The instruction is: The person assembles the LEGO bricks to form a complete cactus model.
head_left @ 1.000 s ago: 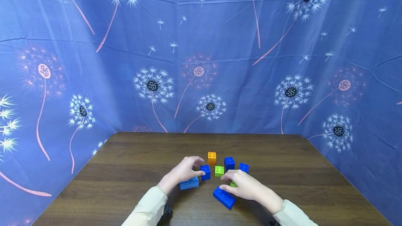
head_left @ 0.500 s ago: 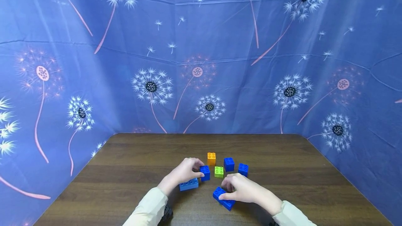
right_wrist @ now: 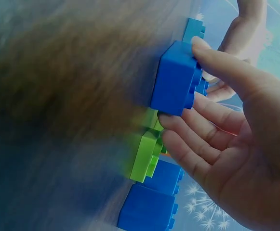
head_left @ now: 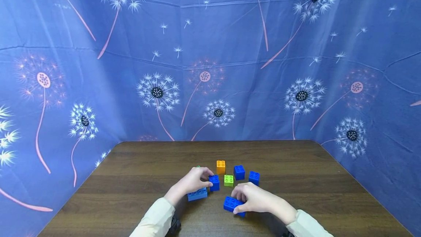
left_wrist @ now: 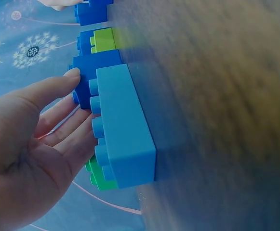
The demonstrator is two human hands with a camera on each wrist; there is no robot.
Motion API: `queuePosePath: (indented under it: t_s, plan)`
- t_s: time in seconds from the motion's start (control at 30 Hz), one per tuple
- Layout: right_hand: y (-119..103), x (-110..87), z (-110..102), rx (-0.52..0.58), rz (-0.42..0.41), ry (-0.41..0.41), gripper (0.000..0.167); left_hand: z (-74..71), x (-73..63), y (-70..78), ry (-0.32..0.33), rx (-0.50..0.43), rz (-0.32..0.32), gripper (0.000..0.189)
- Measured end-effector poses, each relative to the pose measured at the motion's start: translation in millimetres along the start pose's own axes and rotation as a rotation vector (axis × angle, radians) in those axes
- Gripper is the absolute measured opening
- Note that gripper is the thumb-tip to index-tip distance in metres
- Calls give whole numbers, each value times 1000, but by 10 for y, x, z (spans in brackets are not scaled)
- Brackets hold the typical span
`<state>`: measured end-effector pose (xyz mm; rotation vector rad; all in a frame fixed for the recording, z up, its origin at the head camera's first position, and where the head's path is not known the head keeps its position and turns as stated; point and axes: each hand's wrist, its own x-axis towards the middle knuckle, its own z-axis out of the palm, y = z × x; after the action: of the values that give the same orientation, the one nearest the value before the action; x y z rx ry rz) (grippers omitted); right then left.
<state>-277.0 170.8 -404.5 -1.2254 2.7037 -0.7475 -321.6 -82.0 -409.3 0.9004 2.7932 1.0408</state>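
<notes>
My left hand (head_left: 193, 180) pinches a small dark blue building brick (head_left: 214, 183), thumb on its near side and fingers behind it. Just below that hand lies a longer light blue brick (left_wrist: 125, 125); a green brick (left_wrist: 100, 175) shows past it in the left wrist view. My right hand (head_left: 254, 197) grips a long blue brick (head_left: 230, 202) between thumb and fingertips, studs up. In the head view this hand covers the brick's right part. A lime brick (right_wrist: 144, 156) sits beside the right fingers, hidden from the head camera.
Between the hands and farther back is another lime brick (head_left: 228, 180). Behind it stand an orange brick (head_left: 221, 167) and two blue bricks, one in the middle (head_left: 239, 172) and one to the right (head_left: 254, 178). A dandelion-print cloth (head_left: 210, 57) hangs behind the wooden table (head_left: 131, 171).
My right thumb and fingers have come onto the long blue brick, which has turned to lie more crosswise. The lime brick beside that hand has dropped from sight in the head view. My left hand barely moves.
</notes>
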Motion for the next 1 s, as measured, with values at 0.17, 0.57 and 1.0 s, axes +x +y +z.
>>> queuePosePath:
  t_s: [0.17, 0.57, 1.0]
  plan:
    - [-23, -1, -26, 9, 17, -14, 39, 1, -6, -2, 0, -11, 6, 30]
    - [9, 2, 2, -26, -8, -1, 31, 30, -1, -31, -5, -16, -12, 29]
    - [13, 5, -77, -58, 26, 49, 30, 13, -4, 12, -8, -30, -19, 29]
